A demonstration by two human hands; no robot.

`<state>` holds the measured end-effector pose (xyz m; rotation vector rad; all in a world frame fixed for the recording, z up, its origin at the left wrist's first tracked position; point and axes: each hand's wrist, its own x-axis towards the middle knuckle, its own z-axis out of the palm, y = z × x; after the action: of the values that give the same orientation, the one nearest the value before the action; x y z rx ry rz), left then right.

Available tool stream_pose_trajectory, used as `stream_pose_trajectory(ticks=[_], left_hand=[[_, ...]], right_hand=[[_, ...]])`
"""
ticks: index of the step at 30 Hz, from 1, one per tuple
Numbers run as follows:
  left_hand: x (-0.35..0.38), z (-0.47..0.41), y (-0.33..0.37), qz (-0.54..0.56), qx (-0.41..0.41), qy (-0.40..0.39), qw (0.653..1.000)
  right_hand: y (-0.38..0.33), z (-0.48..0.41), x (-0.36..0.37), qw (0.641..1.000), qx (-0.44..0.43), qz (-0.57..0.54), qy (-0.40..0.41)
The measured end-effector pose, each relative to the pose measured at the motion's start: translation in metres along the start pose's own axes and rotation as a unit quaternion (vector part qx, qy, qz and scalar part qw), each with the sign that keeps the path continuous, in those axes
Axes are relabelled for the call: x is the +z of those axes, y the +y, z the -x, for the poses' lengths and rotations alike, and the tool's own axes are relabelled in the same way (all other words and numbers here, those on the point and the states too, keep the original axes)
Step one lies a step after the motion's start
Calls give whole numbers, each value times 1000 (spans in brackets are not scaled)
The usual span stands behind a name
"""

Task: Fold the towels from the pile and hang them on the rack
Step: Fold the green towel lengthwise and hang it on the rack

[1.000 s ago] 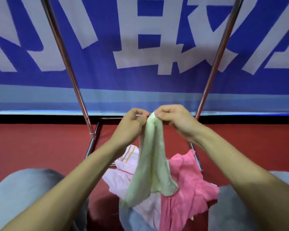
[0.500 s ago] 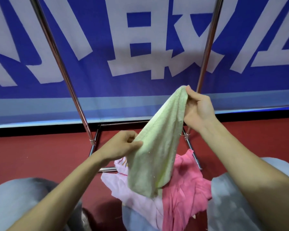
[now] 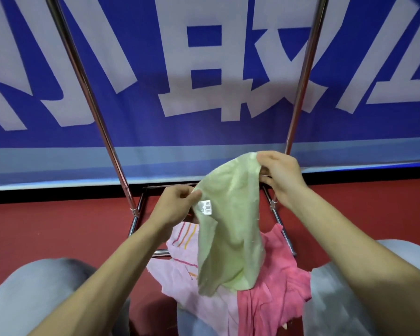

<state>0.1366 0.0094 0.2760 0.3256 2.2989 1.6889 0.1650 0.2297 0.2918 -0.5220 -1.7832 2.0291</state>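
A pale green towel (image 3: 230, 229) hangs in the air between my hands, a white label showing near its left edge. My right hand (image 3: 280, 177) pinches its top corner, the higher of the two grips. My left hand (image 3: 177, 206) pinches the left edge beside the label. Below it on the floor lies the pile: a light pink towel with orange stripes (image 3: 182, 260) and a bright pink towel (image 3: 274, 292). The metal rack's two uprights (image 3: 92, 103) (image 3: 303, 76) rise behind, and its base frame (image 3: 136, 221) sits on the floor.
A red floor (image 3: 58, 229) stretches to both sides. A blue banner with large white characters (image 3: 204, 69) covers the wall behind the rack. My knees in grey trousers (image 3: 34, 294) flank the pile at the bottom left and right.
My hands parted from a joined grip at the towel's top. The right hand lifted a corner, then lowered slightly. The left hand took the labelled edge, spreading the towel wider.
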Motion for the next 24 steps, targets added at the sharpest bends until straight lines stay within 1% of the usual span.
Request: stream_pose_trajectory(ticks=[1,3,6,9,12,14,17,20,22,24], left_hand=[[1,1,3,37,-4,10,999],[2,4,10,104,-10,14,994],[1,8,16,139,-8,12,990],[-1,9,16,142,-8,20,990],[-4,10,15,146,-10,33,989],[-5,11,15,154,-15,37,987],[-4,11,16,178,-32,39,983],[-3,11,17,198,-48,45,978],[-4,10,17,192,-53,58,978],[-7,8,16,146,-45,85,985]], right_hand=[[4,1,2,998,-36,55,-4],[10,4,7,982,-105,152,-28],[15,14,18,948,-160,244,-126],[16,26,29,920,-171,280,-214],[16,33,34,906,-151,277,-284],[14,36,35,895,-152,275,-316],[13,41,36,870,-168,325,-329],[15,43,35,842,-200,390,-314],[13,41,32,843,-212,394,-299],[9,35,28,855,-213,385,-277]])
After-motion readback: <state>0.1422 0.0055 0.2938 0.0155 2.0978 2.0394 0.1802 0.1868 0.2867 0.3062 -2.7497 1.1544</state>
